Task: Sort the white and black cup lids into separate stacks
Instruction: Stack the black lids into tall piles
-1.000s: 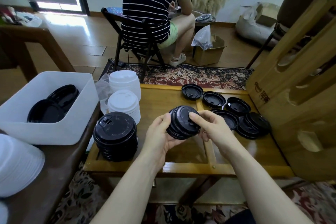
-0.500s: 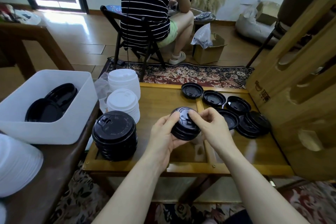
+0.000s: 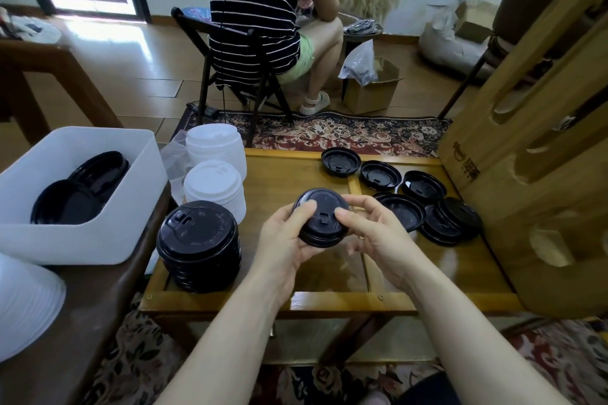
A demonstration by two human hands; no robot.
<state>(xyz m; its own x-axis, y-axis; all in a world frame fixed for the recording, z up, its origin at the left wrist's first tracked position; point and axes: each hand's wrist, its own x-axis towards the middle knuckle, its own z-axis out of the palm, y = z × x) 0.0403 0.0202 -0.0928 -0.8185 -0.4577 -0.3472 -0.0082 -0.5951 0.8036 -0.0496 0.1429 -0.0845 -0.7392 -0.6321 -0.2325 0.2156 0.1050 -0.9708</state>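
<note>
White tub (image 3: 98, 240) far left: a few black lids lying loose inside. Next over, on the low wooden table (image 3: 329, 301): tall stack of black lids (image 3: 200, 243) at the front left corner, two stacks of white lids (image 3: 214, 187) just behind it.

Centre: left hand (image 3: 284, 240) and right hand (image 3: 370, 230) both hold a small bundle of black lids (image 3: 320, 217) above the table, top side up. Left thumb curled over the top, fingers under the rim; right thumb on the top near the sip hole, fingers wrapped round the far edge. Firm two-handed hold, nothing else in either hand.

Right of the hands: loose black lids (image 3: 424, 200) spread on the table, upside down, some overlapping.

Step, my read: squaring up the small bundle so the lids nest. Next move probably carries it left onto the tall black stack; needs the bundle level and centred, or that stack could tip. Then flip and gather the loose ones on the right.
</note>
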